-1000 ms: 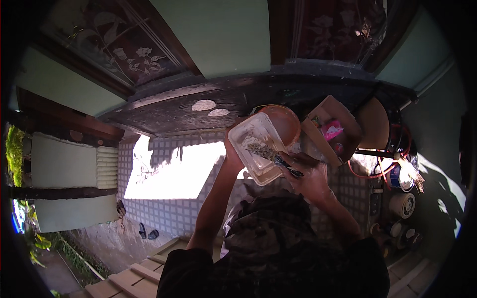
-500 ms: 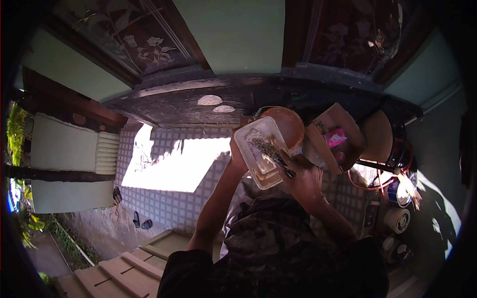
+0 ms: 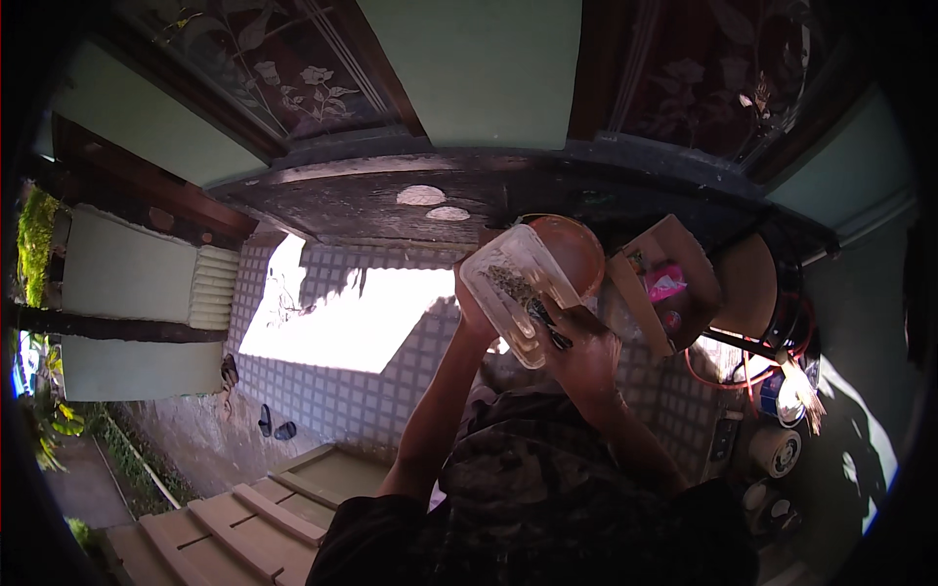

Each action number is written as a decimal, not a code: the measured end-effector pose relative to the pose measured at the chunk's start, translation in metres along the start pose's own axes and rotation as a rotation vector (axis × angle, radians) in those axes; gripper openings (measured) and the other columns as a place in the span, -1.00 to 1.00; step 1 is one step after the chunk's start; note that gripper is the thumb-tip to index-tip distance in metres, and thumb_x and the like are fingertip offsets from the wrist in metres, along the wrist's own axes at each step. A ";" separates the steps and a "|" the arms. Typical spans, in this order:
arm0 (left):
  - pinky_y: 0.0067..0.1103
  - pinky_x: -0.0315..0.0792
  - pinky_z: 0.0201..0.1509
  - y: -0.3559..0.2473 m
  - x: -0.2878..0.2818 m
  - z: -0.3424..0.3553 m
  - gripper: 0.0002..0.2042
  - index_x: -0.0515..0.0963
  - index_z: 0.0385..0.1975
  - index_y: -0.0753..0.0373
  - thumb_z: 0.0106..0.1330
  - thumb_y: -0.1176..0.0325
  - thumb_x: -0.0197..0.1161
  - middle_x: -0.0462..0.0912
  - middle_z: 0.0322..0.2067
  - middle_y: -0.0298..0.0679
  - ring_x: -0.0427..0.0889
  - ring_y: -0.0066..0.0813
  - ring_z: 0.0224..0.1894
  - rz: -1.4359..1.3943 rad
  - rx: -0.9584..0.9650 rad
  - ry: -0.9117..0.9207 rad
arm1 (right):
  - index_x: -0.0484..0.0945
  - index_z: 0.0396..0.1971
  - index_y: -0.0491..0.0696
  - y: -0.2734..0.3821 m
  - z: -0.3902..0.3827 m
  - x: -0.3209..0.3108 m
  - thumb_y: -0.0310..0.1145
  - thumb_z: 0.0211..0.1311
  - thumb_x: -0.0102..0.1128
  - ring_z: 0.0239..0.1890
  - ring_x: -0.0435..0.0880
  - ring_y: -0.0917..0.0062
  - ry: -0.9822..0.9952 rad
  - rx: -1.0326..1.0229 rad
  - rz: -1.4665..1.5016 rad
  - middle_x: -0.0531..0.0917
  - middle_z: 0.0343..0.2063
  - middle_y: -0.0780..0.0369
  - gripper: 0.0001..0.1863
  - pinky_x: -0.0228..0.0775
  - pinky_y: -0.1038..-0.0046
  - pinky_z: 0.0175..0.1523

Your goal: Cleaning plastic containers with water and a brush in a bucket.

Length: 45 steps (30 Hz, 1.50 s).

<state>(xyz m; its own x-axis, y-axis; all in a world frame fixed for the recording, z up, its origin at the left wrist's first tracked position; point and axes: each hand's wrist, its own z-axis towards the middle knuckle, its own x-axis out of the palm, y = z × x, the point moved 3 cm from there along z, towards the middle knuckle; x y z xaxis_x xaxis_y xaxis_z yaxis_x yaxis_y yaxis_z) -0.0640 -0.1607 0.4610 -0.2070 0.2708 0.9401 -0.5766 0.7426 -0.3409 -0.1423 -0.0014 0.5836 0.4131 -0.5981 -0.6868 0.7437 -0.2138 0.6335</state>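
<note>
A white rectangular plastic container (image 3: 535, 256) with pale smears inside is in my left hand (image 3: 473, 314), which grips it by its left side. The container is tilted in front of my body. My right hand (image 3: 588, 356) is closed round the dark handle of a tool (image 3: 510, 285). Its mottled, grey-crusted head lies inside the container; whether it is a brush or a scraper I cannot tell. Just behind the container, partly covered by it, is a round orange-brown basin (image 3: 576, 249).
To the right stands an open cardboard box (image 3: 637, 298) with a pink packet (image 3: 666, 282) inside. Beyond it are a red hose (image 3: 699, 375) and several tubs (image 3: 777, 451). A dark wooden ledge (image 3: 352, 210) runs along the wall. Slippers (image 3: 284, 431) lie on the floor at left.
The tool's head has shifted slightly left inside the container, along with my right hand. The container is tipped a little differently. Both hands keep their holds.
</note>
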 end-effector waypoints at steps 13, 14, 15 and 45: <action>-0.28 0.59 0.03 -0.038 0.009 0.008 -0.32 0.42 0.12 0.35 0.42 -0.18 -0.31 0.60 -0.04 -0.04 0.65 -0.19 -0.07 0.103 -0.518 -0.019 | 0.60 0.03 0.24 -0.018 0.032 -0.028 -0.29 -0.05 0.38 -0.35 0.69 0.42 0.306 -0.307 -0.192 0.63 -0.27 0.30 -0.48 0.54 0.34 -0.26; -0.28 0.59 0.02 -0.039 0.009 0.006 -0.33 0.43 0.11 0.35 0.42 -0.17 -0.31 0.60 -0.05 -0.04 0.65 -0.20 -0.09 0.141 -0.513 -0.059 | 0.60 0.04 0.24 -0.019 0.033 -0.027 -0.28 -0.04 0.38 -0.33 0.69 0.41 0.301 -0.300 -0.195 0.63 -0.27 0.29 -0.48 0.54 0.33 -0.26; -0.28 0.60 0.01 -0.040 0.010 0.004 -0.34 0.43 0.10 0.35 0.42 -0.16 -0.30 0.60 -0.06 -0.04 0.66 -0.20 -0.10 0.179 -0.508 -0.098 | 0.59 0.05 0.24 -0.018 0.034 -0.025 -0.28 -0.04 0.38 -0.33 0.69 0.41 0.320 -0.325 -0.195 0.63 -0.26 0.29 -0.47 0.54 0.33 -0.26; -0.29 0.60 -0.04 -0.062 0.005 -0.012 -0.32 0.46 0.07 0.37 0.40 -0.19 -0.23 0.62 -0.11 -0.03 0.66 -0.21 -0.15 0.267 -0.647 -0.227 | 0.60 0.07 0.18 0.005 0.022 -0.008 -0.33 -0.01 0.41 -0.27 0.72 0.33 0.426 -0.326 -0.113 0.69 -0.19 0.19 -0.47 0.62 0.38 -0.12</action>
<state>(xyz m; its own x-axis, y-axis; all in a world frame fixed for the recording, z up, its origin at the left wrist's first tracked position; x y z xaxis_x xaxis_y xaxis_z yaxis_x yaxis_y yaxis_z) -0.0191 -0.1982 0.4865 -0.4742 0.4112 0.7785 0.0838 0.9013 -0.4251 -0.1533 -0.0151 0.6006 0.4473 -0.2049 -0.8706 0.8921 0.0323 0.4508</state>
